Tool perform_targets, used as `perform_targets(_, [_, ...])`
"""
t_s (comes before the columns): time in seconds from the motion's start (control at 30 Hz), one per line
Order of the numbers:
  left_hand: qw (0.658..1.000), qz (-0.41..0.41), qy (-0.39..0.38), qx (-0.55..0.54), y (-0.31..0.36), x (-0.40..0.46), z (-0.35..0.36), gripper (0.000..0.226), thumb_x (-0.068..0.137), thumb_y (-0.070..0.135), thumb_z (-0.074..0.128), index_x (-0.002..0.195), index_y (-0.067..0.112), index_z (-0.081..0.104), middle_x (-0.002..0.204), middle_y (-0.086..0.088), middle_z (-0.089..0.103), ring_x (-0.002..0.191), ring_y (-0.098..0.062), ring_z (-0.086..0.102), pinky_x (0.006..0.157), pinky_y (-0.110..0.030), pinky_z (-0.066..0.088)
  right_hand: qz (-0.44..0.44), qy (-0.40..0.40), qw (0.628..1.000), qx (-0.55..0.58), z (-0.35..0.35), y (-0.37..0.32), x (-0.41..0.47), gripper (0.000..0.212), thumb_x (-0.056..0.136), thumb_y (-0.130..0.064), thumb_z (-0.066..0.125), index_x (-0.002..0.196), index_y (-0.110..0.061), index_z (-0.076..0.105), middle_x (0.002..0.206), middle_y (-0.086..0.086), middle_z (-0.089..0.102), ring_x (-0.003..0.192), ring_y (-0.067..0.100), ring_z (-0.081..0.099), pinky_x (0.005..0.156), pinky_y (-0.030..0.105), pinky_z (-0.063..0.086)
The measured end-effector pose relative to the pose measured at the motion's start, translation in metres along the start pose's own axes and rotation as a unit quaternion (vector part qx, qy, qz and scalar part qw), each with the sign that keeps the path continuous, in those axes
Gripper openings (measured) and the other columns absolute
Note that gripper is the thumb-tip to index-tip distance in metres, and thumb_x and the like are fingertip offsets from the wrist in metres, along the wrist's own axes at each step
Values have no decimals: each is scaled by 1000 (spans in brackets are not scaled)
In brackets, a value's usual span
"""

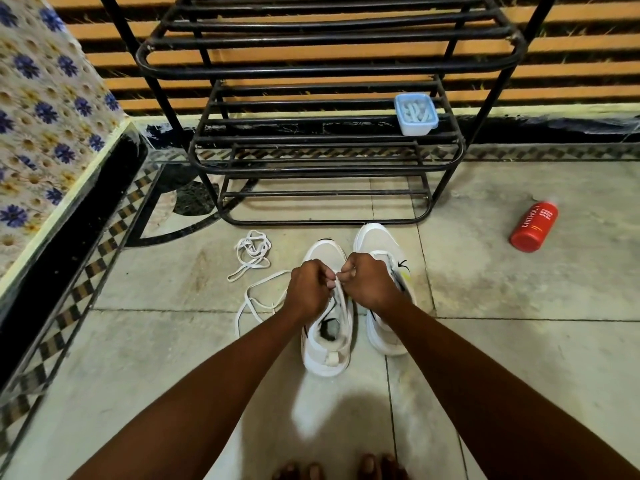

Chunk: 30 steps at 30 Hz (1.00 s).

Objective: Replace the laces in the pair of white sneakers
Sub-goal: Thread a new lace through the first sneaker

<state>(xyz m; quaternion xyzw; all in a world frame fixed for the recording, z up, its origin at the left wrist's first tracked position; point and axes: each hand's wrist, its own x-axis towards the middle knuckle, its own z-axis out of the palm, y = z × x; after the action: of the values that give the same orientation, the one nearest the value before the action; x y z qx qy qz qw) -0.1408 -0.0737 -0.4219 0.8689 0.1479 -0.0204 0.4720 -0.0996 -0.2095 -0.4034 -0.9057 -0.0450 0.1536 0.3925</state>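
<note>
At frame centre, the left hand (309, 287) and right hand (367, 280) both pinch a lace (337, 289) over the left sneaker (325, 355). This looks like threading or pulling at the eyelets; I cannot tell which. Next calls for feeding the tip through. The right sneaker (379, 244) stands beside; a loose lace (252, 252) lies left.

Two white sneakers (327, 344) stood side by side, toes away. One white lace (254, 299) trailed from the left shoe; another lace (251, 252) lay loose nearby.

Black metal rack (322, 133), blue tub (415, 114) on shelf; red bottle (534, 226) on floor
</note>
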Motion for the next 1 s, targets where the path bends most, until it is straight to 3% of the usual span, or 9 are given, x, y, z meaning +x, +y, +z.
perform_targets(0.13, [999, -14, 28, -11, 0, 0, 1, 26, 81, -14, 53, 83, 4, 72, 81, -7, 74, 60, -1, 65, 59, -10, 49, -2, -17, 1000, -5, 0, 0, 3, 15, 77, -11, 69, 78, -21, 58, 83, 2, 74, 91, 23, 70, 87, 37, 56])
perform_targets(0.37, [1000, -17, 10, 19, -6, 7, -1, 35, 72, -8, 58, 72, 25, 68, 72, 7, 73, 73, -14, 72, 78, -41, 62, -12, -25, 999, -24, 0, 2, 4, 21, 74, -5, 69, 76, -24, 61, 81, 3, 74, 94, 26, 69, 87, 36, 56])
perform_targets(0.5, [999, 10, -12, 52, -8, 8, -5, 27, 66, 9, 50, 77, 26, 69, 72, 11, 73, 73, -12, 71, 78, -41, 60, -22, -21, 998, -60, 8, 2, 6, 21, 72, -2, 61, 74, -22, 55, 81, 8, 71, 87, 30, 67, 80, 40, 58])
perform_targets(0.6, [997, 28, -11, 64, -3, 7, -7, 30, 68, 8, 47, 79, 25, 68, 72, 11, 72, 74, -11, 71, 78, -39, 58, -23, -14, 997, -74, 16, 8, 13, 21, 72, -2, 56, 74, -22, 50, 81, 11, 68, 80, 33, 66, 74, 44, 60])
perform_targets(0.7, [998, 30, 10, 56, -4, 8, -1, 30, 73, -2, 57, 78, 23, 71, 74, 11, 73, 75, -8, 71, 78, -38, 59, -24, -12, 997, -75, 22, 20, 24, 24, 70, -4, 61, 76, -24, 49, 82, 13, 67, 80, 35, 68, 73, 47, 60])
perform_targets(0.9, [1000, -13, -1, 16, -4, 17, -3, 39, 71, -7, 52, 70, 24, 75, 72, 8, 75, 73, -12, 73, 80, -43, 62, -44, 8, 993, -110, 12, 2, 6, 28, 79, -3, 62, 101, -15, 48, 93, 17, 68, 86, 37, 68, 77, 46, 59])
perform_targets(1.0, [999, -26, -9, -24, -5, 15, -5, 28, 69, -1, 61, 73, 22, 77, 74, 6, 77, 73, -15, 75, 81, -45, 63, -46, 5, 990, -134, 9, -1, 5, 18, 81, -6, 59, 92, -20, 55, 89, 10, 69, 90, 33, 64, 77, 38, 55])
